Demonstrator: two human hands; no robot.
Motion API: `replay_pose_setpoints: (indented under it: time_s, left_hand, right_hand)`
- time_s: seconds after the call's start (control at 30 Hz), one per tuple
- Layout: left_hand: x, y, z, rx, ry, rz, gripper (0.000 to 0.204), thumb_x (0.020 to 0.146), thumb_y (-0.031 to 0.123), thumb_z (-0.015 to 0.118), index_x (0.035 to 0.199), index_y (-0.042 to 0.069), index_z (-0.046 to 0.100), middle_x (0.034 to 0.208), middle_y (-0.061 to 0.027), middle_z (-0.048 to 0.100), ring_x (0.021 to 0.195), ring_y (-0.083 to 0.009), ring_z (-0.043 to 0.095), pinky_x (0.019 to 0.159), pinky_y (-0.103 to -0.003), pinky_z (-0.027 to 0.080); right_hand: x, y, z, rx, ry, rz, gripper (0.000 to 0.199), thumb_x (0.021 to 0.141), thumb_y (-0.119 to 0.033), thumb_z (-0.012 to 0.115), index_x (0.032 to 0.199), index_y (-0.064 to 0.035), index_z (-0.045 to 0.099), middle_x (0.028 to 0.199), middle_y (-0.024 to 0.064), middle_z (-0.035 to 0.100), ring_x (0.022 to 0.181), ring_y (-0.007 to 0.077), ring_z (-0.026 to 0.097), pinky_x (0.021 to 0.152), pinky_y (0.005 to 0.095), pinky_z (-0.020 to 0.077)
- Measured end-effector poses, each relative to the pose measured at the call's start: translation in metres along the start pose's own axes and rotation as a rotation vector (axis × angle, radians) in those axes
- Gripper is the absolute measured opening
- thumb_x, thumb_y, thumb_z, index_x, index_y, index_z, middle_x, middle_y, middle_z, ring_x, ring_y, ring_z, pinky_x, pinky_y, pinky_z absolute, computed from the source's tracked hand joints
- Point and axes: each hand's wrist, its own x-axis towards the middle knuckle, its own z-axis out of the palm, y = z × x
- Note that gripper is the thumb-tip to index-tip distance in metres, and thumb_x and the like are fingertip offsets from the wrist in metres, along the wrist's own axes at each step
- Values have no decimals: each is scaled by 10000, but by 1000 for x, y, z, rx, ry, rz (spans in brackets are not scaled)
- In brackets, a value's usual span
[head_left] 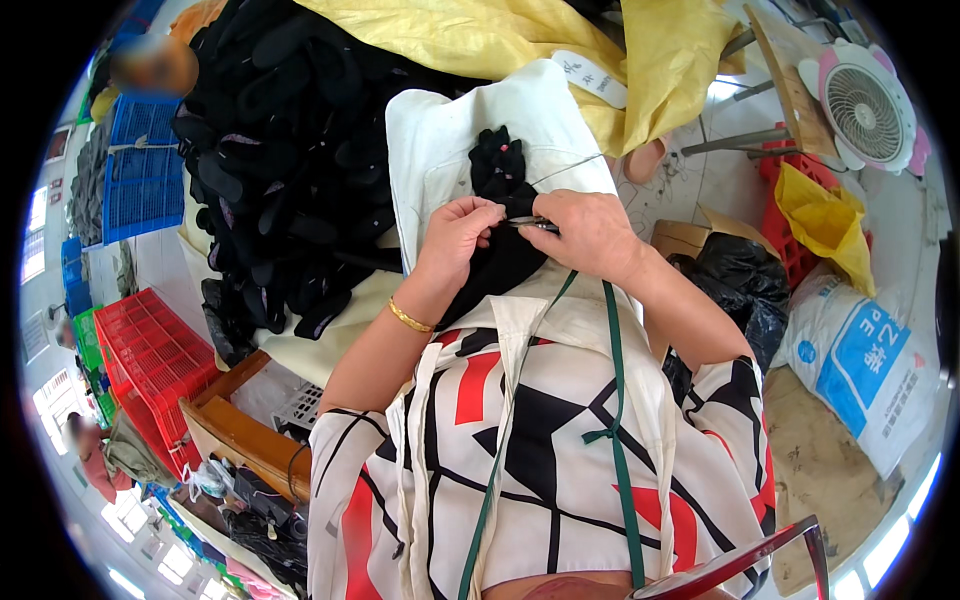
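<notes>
A dark stretch of black fabric (490, 272) lies over my lap, on the white cloth (430, 130). My left hand (465, 232) pinches its edge between thumb and fingers. Close beside it, my right hand (585, 232) is closed around a small pair of metal snips (535, 223), whose tips point toward the left fingertips. Just beyond both hands, a bunched black knit piece (498, 165) rests on the white cloth. The snips' handles are mostly hidden in my right palm.
A large heap of black sock-like pieces (290, 150) spreads to the left. Yellow sheeting (470, 30) lies at the far side. Red crates (160, 365) and a blue crate (145, 170) stand left. At right are a pink-and-white fan (862, 105), a black plastic bag (740, 285) and a white-and-blue sack (855, 365).
</notes>
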Motion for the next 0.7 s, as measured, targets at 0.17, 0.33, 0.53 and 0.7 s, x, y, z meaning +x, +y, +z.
replay_pose_setpoints:
  time_s: [0.17,0.33,0.53,0.7]
  left_hand:
    - [0,0,0,-5,5,1,115,862,187,728,861,78,694,792,32,642,695,-60,514,643,-227,411]
    - [0,0,0,10,1,2,114,864,185,725,861,76,693,797,31,644,695,-61,511,644,-231,410]
    - [-2,6,2,85,7,47,99,877,179,726,872,84,696,805,28,648,709,-49,529,641,-212,414]
    - [-25,19,4,513,-16,462,111,871,117,713,837,23,665,780,-10,607,677,-87,530,603,-251,423]
  right_hand:
    - [2,-1,3,19,28,-5,298,874,-377,646,847,-81,625,812,98,665,761,309,663,650,434,519]
    - [4,-2,6,27,51,-26,282,864,-338,675,827,-66,612,784,105,651,725,318,644,635,431,507]
    - [-9,-12,-1,43,-1,-44,323,879,-396,639,825,-79,609,811,103,662,785,318,667,652,446,519]
    - [-25,-21,-13,150,181,-180,402,871,-404,716,981,-31,616,939,111,693,772,268,675,652,370,540]
